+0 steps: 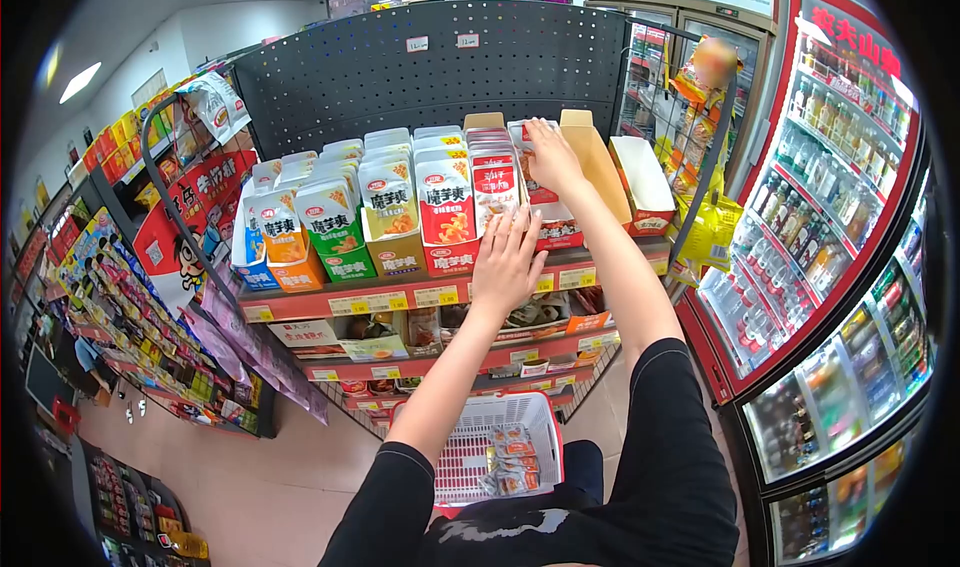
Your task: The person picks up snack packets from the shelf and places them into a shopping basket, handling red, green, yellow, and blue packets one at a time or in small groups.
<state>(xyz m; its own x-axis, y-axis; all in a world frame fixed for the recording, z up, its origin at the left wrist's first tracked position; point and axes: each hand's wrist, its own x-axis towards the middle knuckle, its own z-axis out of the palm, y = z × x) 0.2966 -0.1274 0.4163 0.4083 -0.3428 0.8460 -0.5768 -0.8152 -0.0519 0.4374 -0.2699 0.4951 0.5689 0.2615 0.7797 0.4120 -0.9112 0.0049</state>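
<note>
The step in hand looks to be the handling of packets in their boxes, at twelve o'clock on the upper shelf (375,299). The red-and-white packets (494,179) are covered at their lower front by the left hand (508,257), which is laid nearly flat with fingers spread; no grip is seen. The neighbouring red packets (522,149) are reached from above by the right hand (555,162), its fingers stretched forward; whether anything is pinched cannot be told, as the underside is hidden. For the next move, light pressure and even support seem called for, so that the row is not tipped.

The shelf is edged in red, set with price tags, and backed by a dark perforated panel (350,77). A basket (448,457) holding small packs is seen at six o'clock, lit drink fridges (810,197) at two to three, a snack rack (165,312) at nine, and pale floor tiles (200,467) at eight.
</note>
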